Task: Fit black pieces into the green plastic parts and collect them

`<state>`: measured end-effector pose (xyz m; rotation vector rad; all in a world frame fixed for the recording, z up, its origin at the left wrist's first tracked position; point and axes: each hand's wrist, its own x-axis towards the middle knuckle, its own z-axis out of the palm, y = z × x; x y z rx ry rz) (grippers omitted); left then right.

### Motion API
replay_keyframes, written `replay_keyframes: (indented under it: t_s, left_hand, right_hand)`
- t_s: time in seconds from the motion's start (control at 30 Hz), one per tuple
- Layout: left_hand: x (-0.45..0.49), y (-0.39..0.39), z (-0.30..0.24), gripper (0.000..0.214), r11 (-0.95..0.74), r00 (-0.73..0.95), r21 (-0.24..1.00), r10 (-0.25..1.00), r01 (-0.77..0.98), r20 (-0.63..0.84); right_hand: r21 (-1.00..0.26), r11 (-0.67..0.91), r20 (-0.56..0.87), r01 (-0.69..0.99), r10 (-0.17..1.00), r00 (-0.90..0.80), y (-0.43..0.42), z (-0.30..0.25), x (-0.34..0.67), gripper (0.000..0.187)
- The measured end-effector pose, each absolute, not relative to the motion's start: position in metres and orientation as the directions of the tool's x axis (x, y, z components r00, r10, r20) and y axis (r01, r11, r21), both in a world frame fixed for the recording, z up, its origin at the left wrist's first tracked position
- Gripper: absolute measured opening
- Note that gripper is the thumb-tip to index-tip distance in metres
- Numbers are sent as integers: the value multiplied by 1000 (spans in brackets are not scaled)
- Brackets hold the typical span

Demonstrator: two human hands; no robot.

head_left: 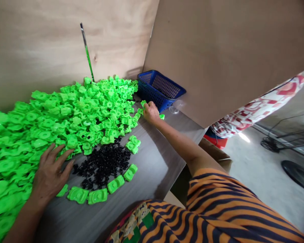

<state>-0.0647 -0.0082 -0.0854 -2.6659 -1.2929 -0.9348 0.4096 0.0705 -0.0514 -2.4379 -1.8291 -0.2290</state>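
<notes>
A big heap of bright green plastic parts (66, 118) covers the left of a grey table (152, 165). My left hand (52, 172) lies flat on the heap's near edge, fingers spread. My right hand (150, 111) reaches far forward, fingers closed on a green part (143, 103) beside a blue mesh basket (160, 88). A pile of small black pieces (103, 163) sits between my hands. A row of green parts (98, 192) lies along the pile's near side.
Plywood boards stand behind and to the right of the table. A green stick (87, 54) leans on the back board. A small clear cup (174, 109) rests by the basket. Someone's patterned sleeve (258, 108) shows at right, with fans on the floor.
</notes>
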Motion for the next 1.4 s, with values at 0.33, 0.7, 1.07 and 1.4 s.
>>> replay_keyframes:
  t_s: [0.33,0.7,1.07,1.4]
  left_hand:
    - [-64,-8,-84,30,-674,496,189,678,714,542]
    - [-65,-6,-87,28,-667,493,151,666,729,560]
    - [-61,-9,-80,27,-699,540,74,611,711,578]
    - [-60,-8,-80,26,-704,548,53,596,708,587]
  right_hand:
    - [70,-199,123,978,974,189,48,-50,412,40]
    - [-293,-237,185,926,936,298,94,-36,447,43]
    - [-349,-251,186,903,926,329,109,-52,461,60]
    - [-235,-355,-16,905,932,361,114,-40,445,40]
